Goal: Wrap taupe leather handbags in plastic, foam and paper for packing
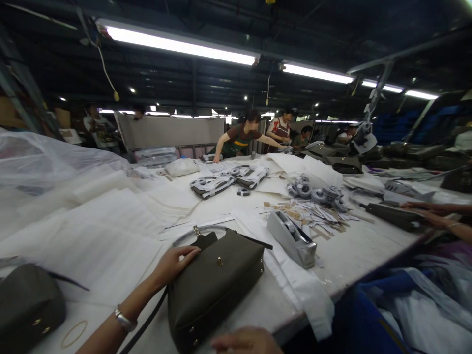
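A dark olive handbag (217,275) lies tilted on the white table in front of me, its gold clasp and small metal feet showing. My left hand (179,265) grips the bag's upper left edge, near the handle (184,238), which is partly wrapped in pale material. At the bottom edge of the view, my right hand (247,341) is just below the bag, blurred and partly cut off. Its visible fingers stretch to the left with nothing seen in them. A grey tape dispenser (291,238) stands to the right of the bag.
Another olive bag (29,305) and a rubber band (74,334) lie at left, near foam sheets (92,236). Paper tags (320,216) and wrapped coils (317,191) sit beyond the dispenser. At right, a co-worker's hands (435,216) touch another bag. A blue bin (383,314) stands beside the table.
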`<action>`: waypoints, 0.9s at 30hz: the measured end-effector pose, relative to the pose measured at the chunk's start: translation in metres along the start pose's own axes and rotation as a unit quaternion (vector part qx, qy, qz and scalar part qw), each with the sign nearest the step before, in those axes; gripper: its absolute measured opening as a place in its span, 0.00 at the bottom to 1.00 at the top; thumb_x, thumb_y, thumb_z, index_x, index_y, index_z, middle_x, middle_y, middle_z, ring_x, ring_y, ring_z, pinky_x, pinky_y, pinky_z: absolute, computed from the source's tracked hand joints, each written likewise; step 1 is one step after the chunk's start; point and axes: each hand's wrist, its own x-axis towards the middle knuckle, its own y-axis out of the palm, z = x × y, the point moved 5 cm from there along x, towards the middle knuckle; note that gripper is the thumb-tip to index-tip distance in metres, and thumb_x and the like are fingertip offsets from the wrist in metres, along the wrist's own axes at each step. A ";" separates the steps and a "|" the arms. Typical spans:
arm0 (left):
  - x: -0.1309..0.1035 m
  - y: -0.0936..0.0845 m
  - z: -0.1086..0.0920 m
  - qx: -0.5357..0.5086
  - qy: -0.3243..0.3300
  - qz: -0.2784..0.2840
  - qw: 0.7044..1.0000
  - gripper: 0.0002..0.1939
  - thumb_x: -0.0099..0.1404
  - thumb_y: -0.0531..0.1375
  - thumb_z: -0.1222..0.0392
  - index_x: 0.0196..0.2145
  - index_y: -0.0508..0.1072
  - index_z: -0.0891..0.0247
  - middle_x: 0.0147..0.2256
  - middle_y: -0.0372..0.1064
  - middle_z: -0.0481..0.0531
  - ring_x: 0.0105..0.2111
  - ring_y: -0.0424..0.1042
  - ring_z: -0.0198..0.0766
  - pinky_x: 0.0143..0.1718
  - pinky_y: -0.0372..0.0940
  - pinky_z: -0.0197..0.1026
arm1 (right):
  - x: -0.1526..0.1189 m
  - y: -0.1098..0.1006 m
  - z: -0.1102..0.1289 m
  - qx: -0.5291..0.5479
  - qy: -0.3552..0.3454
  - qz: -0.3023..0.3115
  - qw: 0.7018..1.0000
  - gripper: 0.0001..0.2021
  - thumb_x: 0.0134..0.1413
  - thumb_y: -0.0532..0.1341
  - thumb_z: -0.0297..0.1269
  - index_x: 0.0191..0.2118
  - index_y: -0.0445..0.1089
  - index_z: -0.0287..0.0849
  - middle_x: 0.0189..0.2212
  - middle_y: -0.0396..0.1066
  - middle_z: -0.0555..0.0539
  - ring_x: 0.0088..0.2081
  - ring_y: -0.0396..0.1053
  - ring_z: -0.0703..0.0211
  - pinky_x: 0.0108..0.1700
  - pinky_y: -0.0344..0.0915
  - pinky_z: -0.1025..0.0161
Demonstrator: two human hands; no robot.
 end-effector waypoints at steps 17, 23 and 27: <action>-0.119 0.006 -0.012 -0.026 -0.100 -0.092 0.990 0.28 0.74 0.42 0.41 0.58 0.70 0.53 0.65 0.58 0.47 0.67 0.52 0.46 0.68 0.45 0.55 | -0.006 -0.096 -0.065 -0.199 0.210 -0.181 0.940 0.26 0.62 0.56 0.54 0.61 0.63 0.48 0.55 0.71 0.43 0.48 0.75 0.47 0.52 0.72 0.48; -0.119 0.012 -0.064 0.133 0.045 0.000 0.990 0.30 0.70 0.54 0.41 0.65 0.60 0.52 0.65 0.57 0.52 0.65 0.56 0.49 0.66 0.52 0.57 | 0.032 -0.091 -0.023 -0.321 -0.029 -0.003 0.947 0.32 0.57 0.64 0.51 0.65 0.60 0.49 0.66 0.58 0.46 0.67 0.54 0.43 0.70 0.44 0.42; -0.114 0.041 -0.072 0.285 0.119 0.079 0.948 0.41 0.62 0.65 0.44 0.68 0.54 0.51 0.67 0.51 0.58 0.66 0.53 0.57 0.63 0.53 0.65 | 0.065 -0.079 -0.029 -0.308 -0.066 0.129 0.940 0.41 0.50 0.69 0.51 0.68 0.56 0.53 0.68 0.55 0.47 0.68 0.49 0.40 0.69 0.43 0.39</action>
